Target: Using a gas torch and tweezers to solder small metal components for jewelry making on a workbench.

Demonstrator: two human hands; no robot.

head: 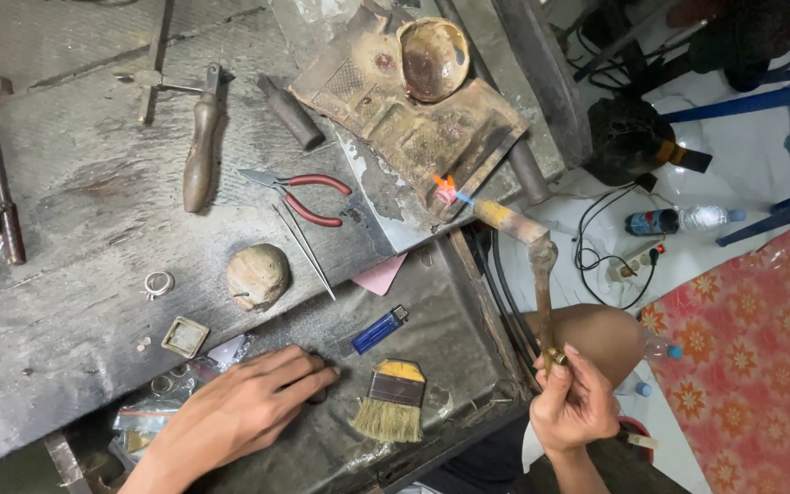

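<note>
A: Where do we stand with the work?

B: We judge it well begun. The torch [514, 224] is lit, with a small orange and blue flame at its tip, and the flame plays on a tiny glowing piece [446, 192] at the front edge of the scorched block [413, 110]. That block lies at the far right corner of the bench [75, 302], with a burnt bowl [432, 57] on top. We cannot tell what the piece is or whether any joint has closed, so the heating looks unfinished to us.

A: And our right hand?

B: Our right hand [573, 402] is closed around the torch's lower end, off the right edge of the bench, fingers wrapped at the brass fitting.

A: The left?

B: Our left hand [240, 407] lies palm down in the open drawer [450, 366] under the bench's front edge. Its fingers are nearly straight and together, the tips resting on something small and dark; we cannot tell if they pinch it.

A: What lies near that hand?

B: A brush [392, 402] and a blue lighter [378, 330] sit just beside the fingertips in the drawer. On the bench, near its front edge, are a ring [158, 284], a square frame [185, 337] and a rounded stone [258, 275]. Red pliers [308, 197] lie near the middle.
</note>
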